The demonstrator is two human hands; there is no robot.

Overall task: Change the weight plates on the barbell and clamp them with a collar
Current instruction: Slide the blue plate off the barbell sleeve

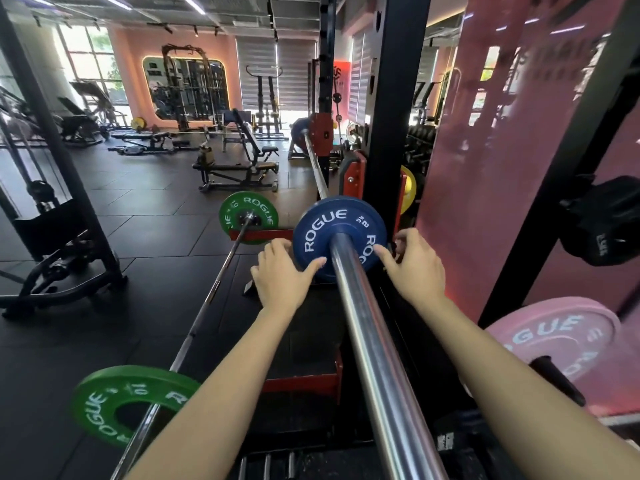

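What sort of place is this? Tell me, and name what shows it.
A gym, by all signs. A round blue Rogue weight plate sits on a chrome steel barbell sleeve, black padded adjustable benches stand on the dark rubber-tiled floor, and a black steel rack upright rises beside the bar.

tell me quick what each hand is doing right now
Left hand: open, straight fingers pressing on the blue plate.
Right hand: fingers on the plate's right edge; grip cannot be told.
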